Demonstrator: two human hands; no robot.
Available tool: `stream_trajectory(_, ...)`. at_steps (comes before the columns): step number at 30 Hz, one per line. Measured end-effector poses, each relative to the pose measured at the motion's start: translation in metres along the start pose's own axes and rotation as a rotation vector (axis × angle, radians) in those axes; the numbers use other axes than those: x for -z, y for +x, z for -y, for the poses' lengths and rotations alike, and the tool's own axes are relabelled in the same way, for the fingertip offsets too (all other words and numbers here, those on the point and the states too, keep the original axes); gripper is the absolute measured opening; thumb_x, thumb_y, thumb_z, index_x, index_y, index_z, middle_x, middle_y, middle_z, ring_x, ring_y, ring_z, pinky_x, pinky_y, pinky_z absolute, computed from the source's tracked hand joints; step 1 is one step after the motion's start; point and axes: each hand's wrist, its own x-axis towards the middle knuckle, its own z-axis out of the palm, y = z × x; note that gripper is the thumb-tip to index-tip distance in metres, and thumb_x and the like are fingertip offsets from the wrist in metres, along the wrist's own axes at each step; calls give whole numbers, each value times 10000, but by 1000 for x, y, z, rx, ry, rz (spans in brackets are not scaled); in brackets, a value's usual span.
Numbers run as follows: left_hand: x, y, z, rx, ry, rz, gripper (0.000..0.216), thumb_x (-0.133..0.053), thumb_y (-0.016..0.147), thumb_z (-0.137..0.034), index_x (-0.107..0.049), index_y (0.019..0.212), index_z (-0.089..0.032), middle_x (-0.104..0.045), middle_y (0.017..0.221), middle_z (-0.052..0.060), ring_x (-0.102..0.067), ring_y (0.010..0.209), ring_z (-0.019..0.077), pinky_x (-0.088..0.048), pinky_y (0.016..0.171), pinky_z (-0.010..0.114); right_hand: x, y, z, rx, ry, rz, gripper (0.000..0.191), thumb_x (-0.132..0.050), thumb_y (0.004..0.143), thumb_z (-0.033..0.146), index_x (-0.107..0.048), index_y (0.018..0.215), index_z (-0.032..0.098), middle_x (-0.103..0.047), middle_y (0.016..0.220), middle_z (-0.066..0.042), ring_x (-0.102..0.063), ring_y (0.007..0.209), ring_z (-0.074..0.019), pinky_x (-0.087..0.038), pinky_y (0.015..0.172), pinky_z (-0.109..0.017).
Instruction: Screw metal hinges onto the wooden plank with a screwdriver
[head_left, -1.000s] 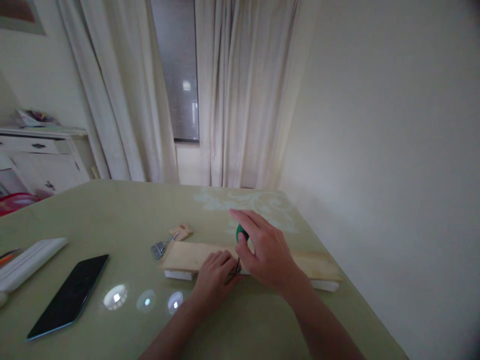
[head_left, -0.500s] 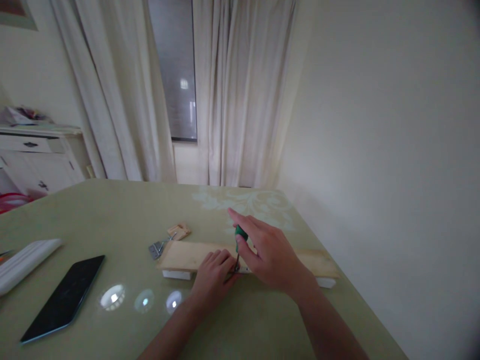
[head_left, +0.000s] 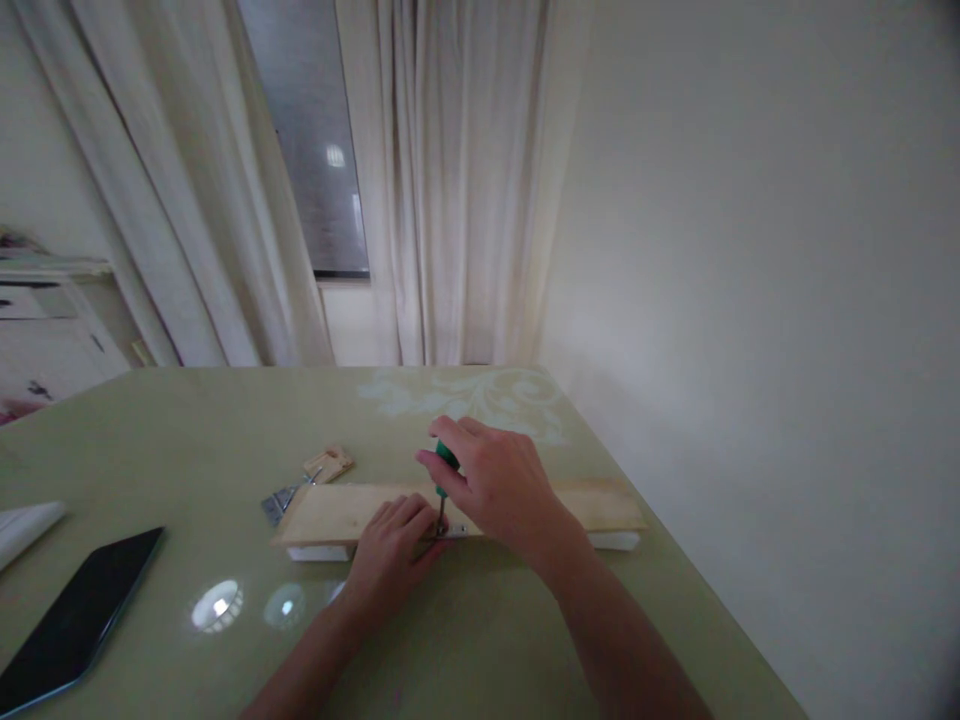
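Observation:
A green-handled screwdriver (head_left: 447,455) stands nearly upright in my right hand (head_left: 499,485), its thumb and fingers closed around the handle. The shaft points down at a small metal plate (head_left: 457,530) on the front edge of a long pale wooden board (head_left: 322,508). My left hand (head_left: 391,545) grips the board's front edge just left of the screwdriver tip, fingers on top and thumb side in front. Its fingertips are close to the tip, and a screw there is too small to make out. White blocks (head_left: 321,553) lie under both ends of the board.
Behind the board's left end lie a metal hinge (head_left: 276,503) with screws and a small wooden piece (head_left: 330,461). A black tablet (head_left: 79,615) and a white object (head_left: 30,525) are at the left of the green table (head_left: 225,430). A wall (head_left: 735,300) rises on the right.
The view has turned slightly right, so everything sits further left. My right hand's index finger, stretched out before, is now curled over the screwdriver handle. My left hand keeps its hold.

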Motion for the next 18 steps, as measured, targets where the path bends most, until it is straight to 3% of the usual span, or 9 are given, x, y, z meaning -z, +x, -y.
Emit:
stream_trajectory(3,-1,-1,2,-25,8,-22,125,-726,943,-347,-669,984,-242,-684,997,38,-596,878,236,-433,756,350,-1,0,1,-5,-32,-16,353,-466,1060,538,-639,1164,248,-729,973,-39,-689,826,-218,-374,637,-298)
stream_trajectory(8,-1,-2,2,-35,28,-56,140,-676,977,-384,-689,1004,-248,-701,1070,61,-622,912,243,-444,744,351,3,-6,-2,54,66,-42,444,-527,1018,300,-496,1458,246,-715,1169,-57,-679,1008,-226,-448,771,-314)
stream_trajectory(14,-1,1,-2,-30,27,-70,210,-692,966,-454,-694,980,-245,-710,1025,55,-632,892,245,-452,742,360,1,-3,3,-3,-4,37,387,-445,1071,530,-620,1298,270,-743,1017,-49,-706,858,-227,-434,698,-311)
stream_trajectory(18,-2,1,-4,-16,20,-84,192,-641,1000,-431,-689,967,-248,-710,1005,57,-631,884,241,-455,755,369,4,-8,6,29,36,3,479,-490,1046,392,-484,1496,227,-717,1202,-89,-691,1023,-249,-476,799,-334)
